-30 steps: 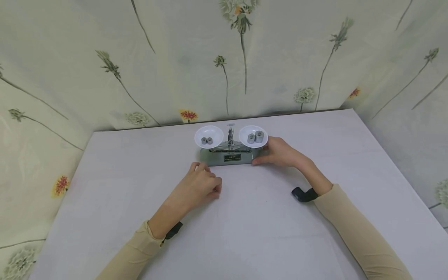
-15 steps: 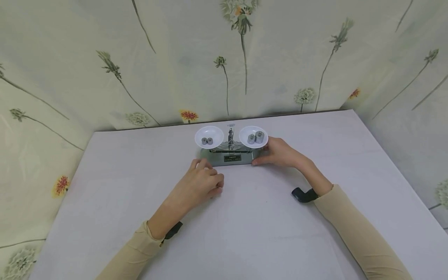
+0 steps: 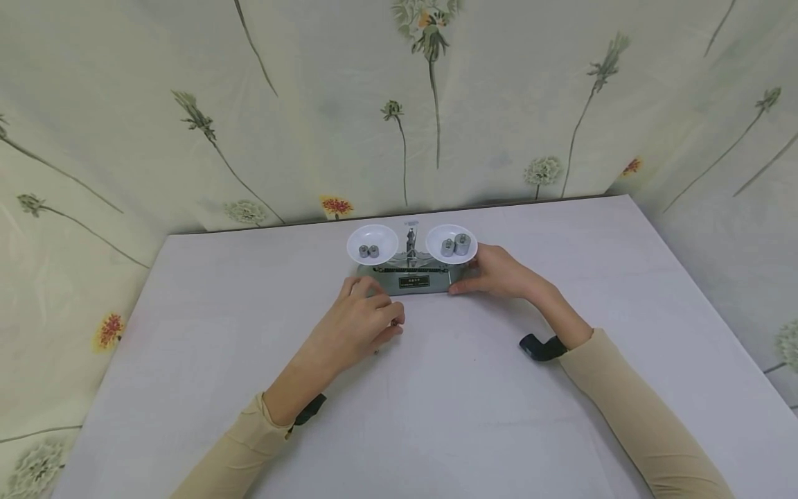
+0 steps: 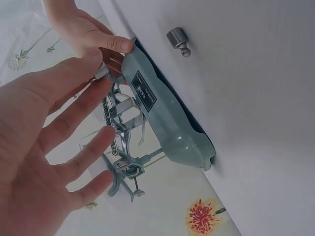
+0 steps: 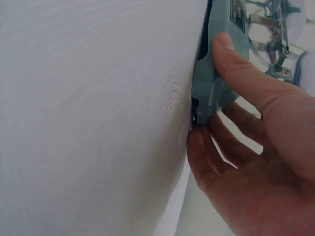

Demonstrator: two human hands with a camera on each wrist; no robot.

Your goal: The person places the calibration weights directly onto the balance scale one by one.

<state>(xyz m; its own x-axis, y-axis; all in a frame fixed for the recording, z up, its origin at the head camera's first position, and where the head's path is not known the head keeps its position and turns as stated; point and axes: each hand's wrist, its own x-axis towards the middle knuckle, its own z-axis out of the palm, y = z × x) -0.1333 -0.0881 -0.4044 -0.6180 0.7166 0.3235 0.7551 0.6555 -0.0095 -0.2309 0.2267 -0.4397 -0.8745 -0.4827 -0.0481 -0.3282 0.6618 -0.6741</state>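
Observation:
A green balance scale [image 3: 389, 281] stands near the table's back edge. Two small metal weights [image 3: 368, 251] sit in its left white pan [image 3: 355, 238], and two larger ones [image 3: 462, 242] in its right pan [image 3: 441, 233]. My left hand [image 3: 358, 322], in front of the base, appears to pinch a small silvery weight [image 4: 101, 73] between thumb and forefinger, the other fingers spread. Another knobbed metal weight [image 4: 178, 37] is on the table near that hand, mostly hidden in the head view. My right hand [image 3: 499, 270] grips the base's right end, thumb [image 5: 226, 42] on the front.
The white-covered table [image 3: 467, 430] fills the lower view. Behind it hangs a floral-patterned cloth [image 3: 312, 138]. Dark wrist-worn devices [image 3: 541, 348] stick out at both sleeves.
My left hand has moved slightly right and toward the scale, its fingers now covering the base's front left corner. My right hand and the scale have stayed still.

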